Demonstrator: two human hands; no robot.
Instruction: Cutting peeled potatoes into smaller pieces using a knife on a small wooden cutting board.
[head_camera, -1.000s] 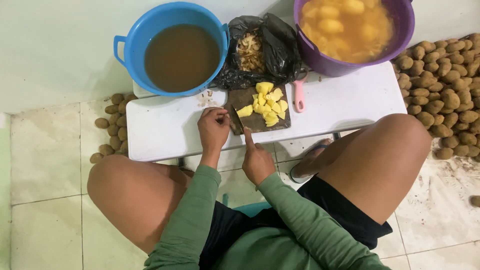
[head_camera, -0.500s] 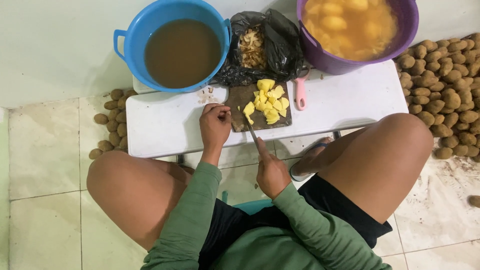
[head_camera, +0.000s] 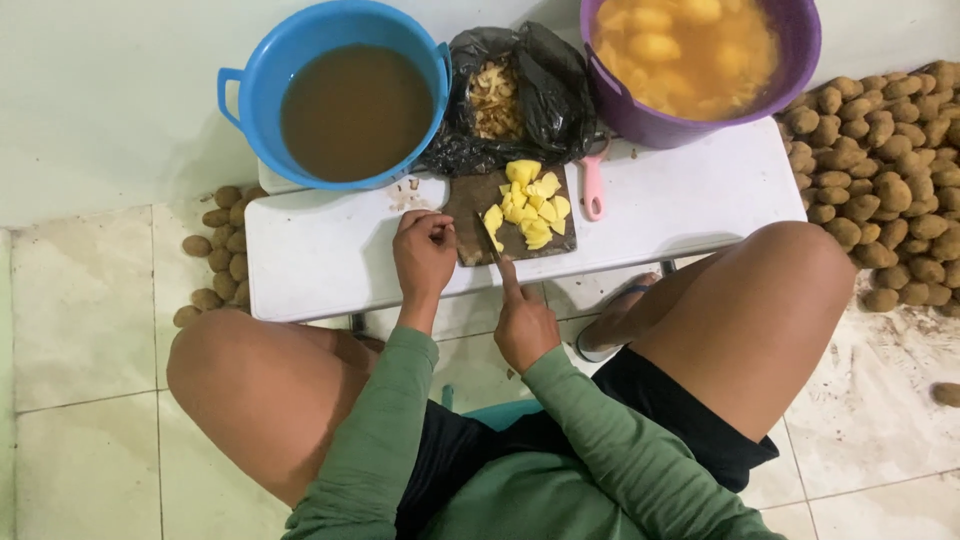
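A dark wooden cutting board (head_camera: 470, 205) lies on a low white table (head_camera: 330, 250), with several yellow cut potato pieces (head_camera: 528, 203) piled on it. My right hand (head_camera: 523, 322) grips a knife (head_camera: 493, 238), index finger along the spine, the blade resting on the board's near left part beside the pieces. My left hand (head_camera: 424, 251) rests curled on the table at the board's left edge, fingers bent; whether it pins anything I cannot tell.
A blue tub of brown water (head_camera: 345, 95) stands back left, a black bag of peelings (head_camera: 505, 95) in the middle, a purple tub of peeled potatoes in water (head_camera: 695, 55) back right. A pink peeler (head_camera: 592, 190) lies by the board. Unpeeled potatoes are heaped right (head_camera: 880, 170) and left (head_camera: 215, 255).
My right hand has pulled back toward my body, drawing the knife to the board's near edge. The left hand stays at the board's left edge. The view has shifted slightly.
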